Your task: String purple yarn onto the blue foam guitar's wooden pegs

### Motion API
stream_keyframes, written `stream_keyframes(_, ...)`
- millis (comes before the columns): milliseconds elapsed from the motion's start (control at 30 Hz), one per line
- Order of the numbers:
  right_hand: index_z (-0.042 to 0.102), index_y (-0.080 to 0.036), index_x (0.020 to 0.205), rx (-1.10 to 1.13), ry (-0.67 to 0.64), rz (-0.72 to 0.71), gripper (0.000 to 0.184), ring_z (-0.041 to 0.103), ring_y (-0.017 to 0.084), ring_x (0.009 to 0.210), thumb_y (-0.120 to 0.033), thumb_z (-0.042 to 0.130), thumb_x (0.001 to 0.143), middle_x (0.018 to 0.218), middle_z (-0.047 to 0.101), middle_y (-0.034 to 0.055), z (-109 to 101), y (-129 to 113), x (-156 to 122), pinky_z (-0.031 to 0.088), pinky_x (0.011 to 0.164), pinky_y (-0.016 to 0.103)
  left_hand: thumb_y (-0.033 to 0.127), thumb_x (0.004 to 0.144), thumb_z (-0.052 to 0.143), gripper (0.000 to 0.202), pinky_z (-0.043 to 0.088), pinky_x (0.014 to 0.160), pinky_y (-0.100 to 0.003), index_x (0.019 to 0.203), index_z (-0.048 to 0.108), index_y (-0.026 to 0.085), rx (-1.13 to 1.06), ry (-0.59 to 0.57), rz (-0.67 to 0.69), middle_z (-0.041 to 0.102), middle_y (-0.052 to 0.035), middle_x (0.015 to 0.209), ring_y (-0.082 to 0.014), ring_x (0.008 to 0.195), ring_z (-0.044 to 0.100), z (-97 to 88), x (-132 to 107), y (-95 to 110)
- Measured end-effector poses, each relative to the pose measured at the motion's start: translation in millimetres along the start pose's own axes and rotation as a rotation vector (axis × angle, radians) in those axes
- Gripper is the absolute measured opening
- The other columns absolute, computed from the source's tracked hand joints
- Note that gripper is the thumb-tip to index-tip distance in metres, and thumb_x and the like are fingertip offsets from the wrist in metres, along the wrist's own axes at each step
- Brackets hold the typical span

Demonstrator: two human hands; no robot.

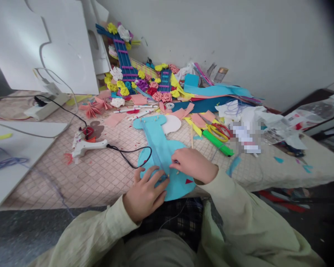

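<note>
A light-blue guitar-shaped cutout (pixel 160 142) lies at the table's front edge, its neck pointing away from me. Small pale pegs (pixel 156 118) stand on its head, and others on its body near my fingers. Thin blue-violet yarn (pixel 153 148) runs down the neck toward the body. My left hand (pixel 146 191) rests on the lower left of the cutout, fingers spread and the tips beside a peg. Over the body's right side, my right hand (pixel 193 163) is pinched closed on a bit of the yarn, mostly hidden by the fingers. A small red triangle (pixel 189 181) sits below it.
A white glue gun (pixel 89 146) lies to the left, its black cord looping onto the cutout. At the right are a green box cutter (pixel 217 142) and yellow-handled scissors (pixel 218 132). Decorated paper guitars (pixel 125 61), paper flowers and scraps crowd the back. A power strip (pixel 46 105) stands back left.
</note>
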State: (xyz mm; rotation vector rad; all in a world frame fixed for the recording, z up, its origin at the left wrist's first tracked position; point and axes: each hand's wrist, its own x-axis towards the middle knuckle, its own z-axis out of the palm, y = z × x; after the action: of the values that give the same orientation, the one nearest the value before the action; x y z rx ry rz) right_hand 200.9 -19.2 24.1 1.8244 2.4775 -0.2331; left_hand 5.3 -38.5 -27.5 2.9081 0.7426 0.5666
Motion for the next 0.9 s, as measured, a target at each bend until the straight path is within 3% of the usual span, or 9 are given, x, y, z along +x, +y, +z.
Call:
stream_keyframes(367,0.064,-0.016,0.074,-0.018,0.014,-0.124,0.021,0.056,0.015,0.072,-0.036,0.060,0.080,0.080,0.063,0.0043,-1,14,35,0.024,0.054,0.024,0.027,0.085,0.046,0.028,0.023,0.088,-0.049,0.109,0.058,0.022,-0.006,0.058,-0.063,0.054,-0.0098,0.114,-0.0312,0.113,0.039,1.3,-3,6)
stream_keyframes(633,0.066,-0.017,0.077,0.027,-0.046,-0.328,0.016,0.055,0.013,0.077,-0.033,0.062,0.078,0.082,0.063,0.0018,-6,35,79,0.027,0.058,0.021,0.024,0.084,0.045,0.028,0.025,0.087,-0.048,0.110,0.057,0.020,-0.038,0.084,-0.088,0.053,-0.0099,0.116,-0.0298,0.111,0.039,3.6,-4,8)
stream_keyframes(900,0.067,-0.015,0.077,-0.007,0.010,-0.348,0.020,0.056,0.015,0.078,-0.035,0.063,0.077,0.082,0.063,0.0043,-6,45,117,0.030,0.059,0.022,0.026,0.080,0.049,0.024,0.029,0.087,-0.048,0.102,0.060,0.022,-0.009,0.134,-0.079,0.056,-0.0059,0.116,-0.0295,0.113,0.041,3.1,0,9)
